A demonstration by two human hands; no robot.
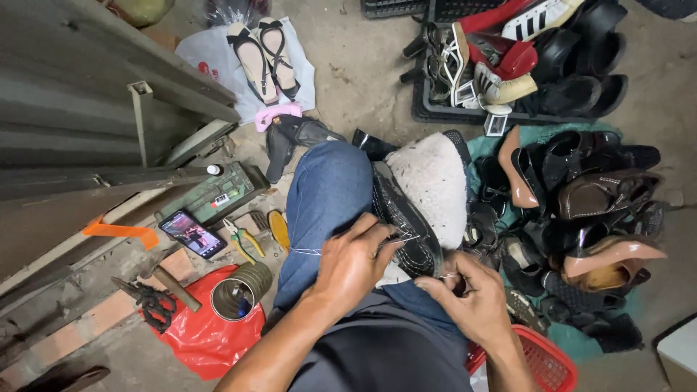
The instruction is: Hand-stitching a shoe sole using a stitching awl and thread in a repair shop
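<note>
While the person sits with a black shoe (405,221) laid across the denim-clad knee (324,196), the left hand (353,263) pinches a pale thread (396,241) drawn taut against the shoe's side. The right hand (472,297) has its grip pressed together at the shoe's lower end; what it pinches cannot be told. A phone (192,234), pliers (243,241) and a tin can (238,292) lie on the floor nearby.

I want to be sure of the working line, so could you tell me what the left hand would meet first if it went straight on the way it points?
Probably the black shoe on the lap: the left hand points up and to the right, its fingertips already at the shoe's edge where the thread runs. Beyond lies the white cloth; depth is unclear.
</note>
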